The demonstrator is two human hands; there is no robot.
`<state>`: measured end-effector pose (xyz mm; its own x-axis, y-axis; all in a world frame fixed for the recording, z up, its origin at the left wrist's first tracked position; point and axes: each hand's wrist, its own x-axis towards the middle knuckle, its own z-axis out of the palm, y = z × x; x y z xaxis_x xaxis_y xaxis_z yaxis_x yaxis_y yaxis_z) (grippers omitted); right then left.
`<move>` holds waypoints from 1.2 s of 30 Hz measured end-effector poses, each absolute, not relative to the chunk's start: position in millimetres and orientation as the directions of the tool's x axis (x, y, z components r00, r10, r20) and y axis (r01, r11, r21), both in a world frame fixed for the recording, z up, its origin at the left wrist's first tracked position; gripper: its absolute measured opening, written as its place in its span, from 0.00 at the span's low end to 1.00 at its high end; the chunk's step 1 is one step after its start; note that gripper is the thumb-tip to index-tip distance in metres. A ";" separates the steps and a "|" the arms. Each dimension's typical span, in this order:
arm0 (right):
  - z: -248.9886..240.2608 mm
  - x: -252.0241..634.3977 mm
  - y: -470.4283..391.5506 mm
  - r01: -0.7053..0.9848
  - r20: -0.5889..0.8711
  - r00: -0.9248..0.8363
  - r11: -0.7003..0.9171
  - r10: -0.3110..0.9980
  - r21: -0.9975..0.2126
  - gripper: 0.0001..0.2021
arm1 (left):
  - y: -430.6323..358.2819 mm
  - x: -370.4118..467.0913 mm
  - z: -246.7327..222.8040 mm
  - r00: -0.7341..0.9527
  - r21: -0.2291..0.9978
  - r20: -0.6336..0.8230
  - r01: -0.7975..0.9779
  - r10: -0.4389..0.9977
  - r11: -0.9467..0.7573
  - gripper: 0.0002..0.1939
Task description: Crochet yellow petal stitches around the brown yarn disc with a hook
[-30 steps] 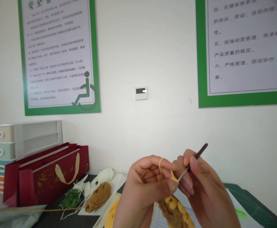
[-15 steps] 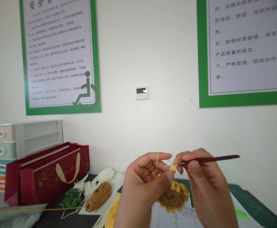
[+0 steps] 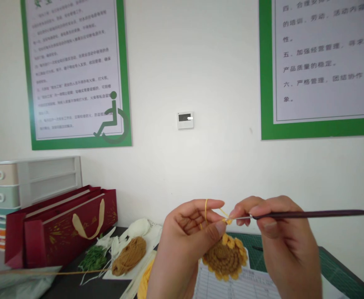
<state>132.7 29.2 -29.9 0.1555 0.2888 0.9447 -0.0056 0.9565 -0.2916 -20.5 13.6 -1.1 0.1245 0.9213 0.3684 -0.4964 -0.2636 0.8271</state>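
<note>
Between thumb and fingers, my left hand (image 3: 185, 241) pinches the upper edge of a round crochet piece (image 3: 224, 257), brown in the middle with yellow petals around it. A strand of yellow yarn (image 3: 206, 209) loops over the left index finger. My right hand (image 3: 281, 236) is closed on a crochet hook (image 3: 309, 214) with a dark handle and a thin metal shaft. The hook's tip meets the yellow stitches beside my left thumb; the exact loop there is too small to make out.
Left on the dark table lie a brown yarn skein (image 3: 129, 255), green yarn (image 3: 93, 258), white yarn (image 3: 139, 227) and yellow yarn (image 3: 145, 282). Behind stand a red gift bag (image 3: 66, 232) and a drawer unit (image 3: 4, 197). Printed paper (image 3: 210, 282) and a green cutting mat (image 3: 340, 272) lie beneath my hands.
My right hand and the crochet hook have moved right, drawing the hook's tip back toward my left thumb. The crochet piece shows more of its face and sits slightly further left.
</note>
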 end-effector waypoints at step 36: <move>-28.0 113.5 33.7 -0.582 0.624 0.041 0.526 0.781 -0.620 0.17 | 8.7 -6.3 0.1 0.017 0.737 0.513 -0.522 0.858 -0.430 0.14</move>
<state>113.5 33.7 -28.0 0.0408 0.7806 0.6237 -0.5821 0.5259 -0.6201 -6.3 8.7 0.1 0.0169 0.8582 0.5130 -0.5216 -0.4302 0.7368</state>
